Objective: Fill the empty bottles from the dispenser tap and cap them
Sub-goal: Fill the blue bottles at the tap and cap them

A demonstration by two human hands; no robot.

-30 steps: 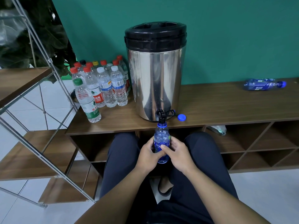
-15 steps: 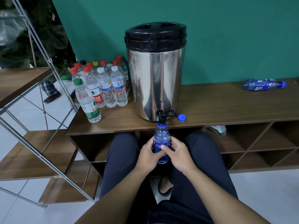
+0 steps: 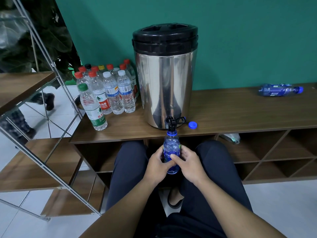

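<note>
A steel dispenser [image 3: 164, 83] with a black lid stands on the wooden shelf top [image 3: 231, 114]. Its black tap [image 3: 171, 123] juts over the front edge. Directly under the tap I hold a small blue bottle [image 3: 171, 146] upright, its open mouth touching the spout. My left hand [image 3: 157, 164] grips the bottle from the left and my right hand [image 3: 187, 164] grips it from the right, thumb across the front. The bottle's blue cap [image 3: 192, 125] lies on the shelf top just right of the tap.
Several capped clear bottles [image 3: 109, 93] stand in a cluster left of the dispenser. Another blue bottle [image 3: 279, 90] lies on its side at the far right. A metal-framed shelf [image 3: 51, 107] stands at left, with a person's feet [image 3: 25, 129] behind it. My knees sit under the shelf edge.
The bottle and both hands stay still under the tap. The person behind the metal shelf at left has walked nearer.
</note>
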